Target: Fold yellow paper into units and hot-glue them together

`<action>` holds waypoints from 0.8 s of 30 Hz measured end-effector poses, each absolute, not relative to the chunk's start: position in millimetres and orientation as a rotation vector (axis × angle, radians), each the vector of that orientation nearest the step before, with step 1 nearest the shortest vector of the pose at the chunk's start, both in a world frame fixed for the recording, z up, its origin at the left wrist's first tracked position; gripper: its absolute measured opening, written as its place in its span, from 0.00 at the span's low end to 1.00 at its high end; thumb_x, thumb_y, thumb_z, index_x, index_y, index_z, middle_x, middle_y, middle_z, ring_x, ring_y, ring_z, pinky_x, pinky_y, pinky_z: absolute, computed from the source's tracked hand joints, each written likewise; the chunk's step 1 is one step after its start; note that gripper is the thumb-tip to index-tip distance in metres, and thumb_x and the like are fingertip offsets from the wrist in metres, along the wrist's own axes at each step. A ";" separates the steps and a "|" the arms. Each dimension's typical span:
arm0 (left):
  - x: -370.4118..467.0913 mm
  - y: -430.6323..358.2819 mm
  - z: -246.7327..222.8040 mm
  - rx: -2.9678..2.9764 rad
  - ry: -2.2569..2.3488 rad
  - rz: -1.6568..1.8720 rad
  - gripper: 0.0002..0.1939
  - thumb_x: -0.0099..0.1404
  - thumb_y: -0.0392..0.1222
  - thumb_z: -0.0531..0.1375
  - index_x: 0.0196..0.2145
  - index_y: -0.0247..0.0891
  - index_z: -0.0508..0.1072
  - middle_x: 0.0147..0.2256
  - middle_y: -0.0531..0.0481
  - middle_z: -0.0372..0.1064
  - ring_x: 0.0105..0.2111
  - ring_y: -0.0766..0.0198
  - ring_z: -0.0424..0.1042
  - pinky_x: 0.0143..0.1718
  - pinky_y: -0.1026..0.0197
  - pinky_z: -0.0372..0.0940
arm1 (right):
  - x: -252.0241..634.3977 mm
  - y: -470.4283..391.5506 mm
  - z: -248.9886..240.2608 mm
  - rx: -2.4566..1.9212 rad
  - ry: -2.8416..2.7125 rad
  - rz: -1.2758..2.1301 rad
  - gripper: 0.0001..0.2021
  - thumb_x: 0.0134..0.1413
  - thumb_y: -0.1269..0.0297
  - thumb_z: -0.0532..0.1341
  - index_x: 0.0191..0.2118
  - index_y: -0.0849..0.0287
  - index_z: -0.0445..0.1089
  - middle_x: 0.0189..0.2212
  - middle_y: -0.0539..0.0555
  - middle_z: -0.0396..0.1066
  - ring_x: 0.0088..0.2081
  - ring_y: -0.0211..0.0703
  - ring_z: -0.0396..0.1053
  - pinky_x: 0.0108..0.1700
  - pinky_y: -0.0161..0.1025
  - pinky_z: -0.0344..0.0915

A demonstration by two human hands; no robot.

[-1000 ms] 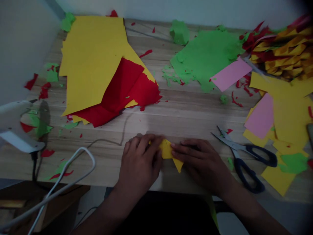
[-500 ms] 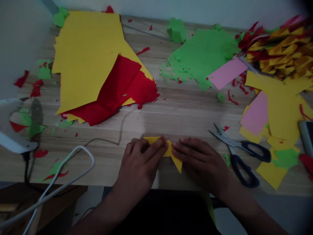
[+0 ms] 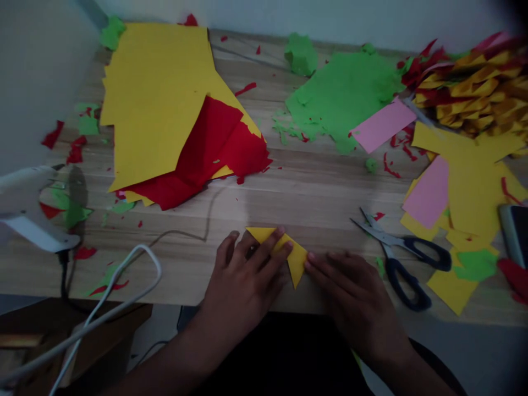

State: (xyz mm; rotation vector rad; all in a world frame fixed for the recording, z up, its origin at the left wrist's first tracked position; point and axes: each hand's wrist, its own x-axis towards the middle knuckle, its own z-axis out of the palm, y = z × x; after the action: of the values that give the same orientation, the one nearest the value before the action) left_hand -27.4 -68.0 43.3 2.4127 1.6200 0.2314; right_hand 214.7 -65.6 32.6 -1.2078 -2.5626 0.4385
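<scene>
A small folded yellow paper (image 3: 297,258) lies flat near the table's front edge, one point to the upper left and another toward the front. My left hand (image 3: 247,269) rests over its left part, fingers spread, with fingertips pressing on the paper. From the right, my right hand (image 3: 350,297) touches the paper's right corner with its fingertips, the fingers stretched out. Right of that hand lie scissors (image 3: 388,237) with dark handles, blades apart and pointing to the upper left.
Large yellow sheets (image 3: 152,99) and a red sheet (image 3: 206,143) lie at back left, green paper (image 3: 346,93) at back centre. A white glue gun (image 3: 37,209) and white cable (image 3: 124,302) are left. Folded yellow pieces (image 3: 478,93) are heaped at back right.
The folded yellow paper has turned a little and more of it shows. My right hand has slid slightly right and down to its corner, and its fingers have straightened. The view has shifted slightly.
</scene>
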 end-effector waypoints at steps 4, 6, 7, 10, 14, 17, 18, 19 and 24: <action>-26.6 -76.0 42.5 2.399 1.583 0.211 0.33 0.65 0.62 0.60 0.65 0.57 0.61 0.70 0.56 0.50 0.60 0.47 0.62 0.64 0.39 0.41 | 232.3 -59.4 36.6 -1.198 -2.455 0.630 0.22 0.61 0.75 0.55 0.58 0.53 0.69 0.52 0.50 0.76 0.52 0.49 0.69 0.52 0.49 0.69; -24.7 -80.6 42.1 2.376 1.593 0.220 0.40 0.61 0.67 0.61 0.67 0.56 0.59 0.70 0.54 0.48 0.62 0.46 0.60 0.66 0.39 0.36 | 230.9 -49.8 34.3 -1.194 -2.445 0.582 0.22 0.60 0.76 0.56 0.59 0.54 0.69 0.53 0.52 0.75 0.53 0.49 0.69 0.52 0.48 0.70; -23.7 -82.7 42.0 2.370 1.603 0.225 0.43 0.59 0.69 0.62 0.67 0.55 0.58 0.70 0.54 0.48 0.63 0.45 0.58 0.67 0.38 0.33 | 227.7 -44.9 32.2 -1.174 -2.482 0.516 0.23 0.60 0.77 0.56 0.59 0.54 0.69 0.55 0.52 0.74 0.53 0.50 0.68 0.53 0.50 0.69; -21.4 -87.4 40.9 2.380 1.625 0.205 0.48 0.55 0.68 0.65 0.68 0.53 0.56 0.70 0.52 0.49 0.64 0.43 0.55 0.67 0.37 0.25 | 213.3 -34.2 27.3 -1.115 -2.584 0.287 0.24 0.59 0.78 0.56 0.57 0.52 0.71 0.58 0.54 0.71 0.53 0.53 0.67 0.53 0.54 0.68; -20.8 -90.9 35.7 2.425 1.633 0.155 0.46 0.58 0.51 0.68 0.69 0.52 0.54 0.71 0.48 0.48 0.64 0.44 0.56 0.67 0.39 0.26 | 195.7 -26.8 31.3 -1.064 -2.666 0.107 0.21 0.60 0.77 0.55 0.55 0.58 0.73 0.56 0.63 0.70 0.52 0.57 0.66 0.49 0.54 0.69; -20.5 -93.2 30.6 2.433 1.660 0.158 0.47 0.59 0.44 0.67 0.71 0.52 0.49 0.71 0.43 0.44 0.65 0.44 0.55 0.66 0.41 0.34 | 184.3 -20.2 37.3 -1.046 -2.727 0.098 0.20 0.61 0.75 0.56 0.57 0.59 0.73 0.55 0.64 0.70 0.51 0.59 0.65 0.47 0.54 0.70; -20.2 -93.8 29.3 2.429 1.672 0.153 0.47 0.60 0.43 0.66 0.71 0.52 0.48 0.71 0.42 0.44 0.65 0.44 0.55 0.66 0.42 0.36 | 180.4 -17.8 38.6 -1.061 -2.737 0.101 0.20 0.61 0.74 0.57 0.57 0.58 0.72 0.56 0.64 0.70 0.50 0.59 0.65 0.47 0.54 0.70; -19.8 -94.2 28.5 2.426 1.681 0.153 0.46 0.61 0.42 0.65 0.71 0.52 0.48 0.71 0.41 0.44 0.65 0.44 0.55 0.65 0.42 0.38 | 176.8 -15.4 39.5 -1.080 -2.746 0.106 0.20 0.61 0.73 0.58 0.58 0.58 0.71 0.56 0.64 0.69 0.49 0.59 0.65 0.47 0.54 0.70; -17.1 -94.1 27.5 2.411 1.685 0.146 0.47 0.59 0.40 0.65 0.71 0.50 0.48 0.72 0.40 0.42 0.67 0.41 0.51 0.66 0.40 0.36 | 170.5 -6.7 38.3 -1.074 -2.762 0.160 0.22 0.61 0.72 0.59 0.60 0.60 0.69 0.56 0.65 0.68 0.49 0.58 0.64 0.48 0.54 0.71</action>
State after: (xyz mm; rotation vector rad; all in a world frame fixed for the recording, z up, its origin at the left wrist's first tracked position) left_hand -17.1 -94.1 27.5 2.4106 1.6850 0.1464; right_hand 170.5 -6.7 38.3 -1.0741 -2.7621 0.1602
